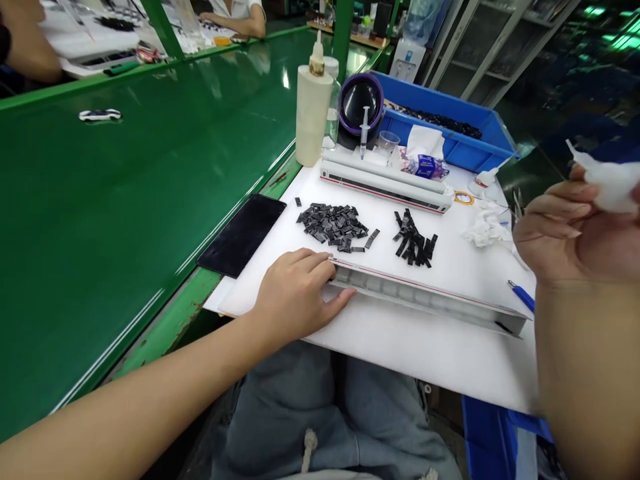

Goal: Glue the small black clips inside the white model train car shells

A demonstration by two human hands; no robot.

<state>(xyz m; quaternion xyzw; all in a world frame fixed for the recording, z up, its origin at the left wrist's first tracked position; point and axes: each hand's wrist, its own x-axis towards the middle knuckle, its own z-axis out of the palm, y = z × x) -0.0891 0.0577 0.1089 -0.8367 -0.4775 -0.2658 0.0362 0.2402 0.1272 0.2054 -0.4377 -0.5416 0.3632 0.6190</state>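
Note:
A long white model train carriage shell (pixel 430 299) with a red line along its edge lies on its side on the white board, its hollow side facing me. My left hand (pixel 297 293) grips its left end, fingers over the far edge and thumb on the near side. Raised at the far right, my right hand (pixel 555 230) is closed around a small white squeeze bottle (pixel 613 183) with a thin nozzle. Behind the shell are a pile of small black pieces (pixel 334 225) and a smaller heap of black strips (pixel 414 241). Another carriage shell (pixel 385 183) lies farther back.
A dark phone or tablet (pixel 243 235) rests by the green conveyor belt (pixel 165 180), which carries a small model car (pixel 100 115). Behind stand a cream bottle (pixel 311 117), a tissue pack (pixel 424 163) and a blue bin (pixel 470 157). A blue pen (pixel 523 297) lies right.

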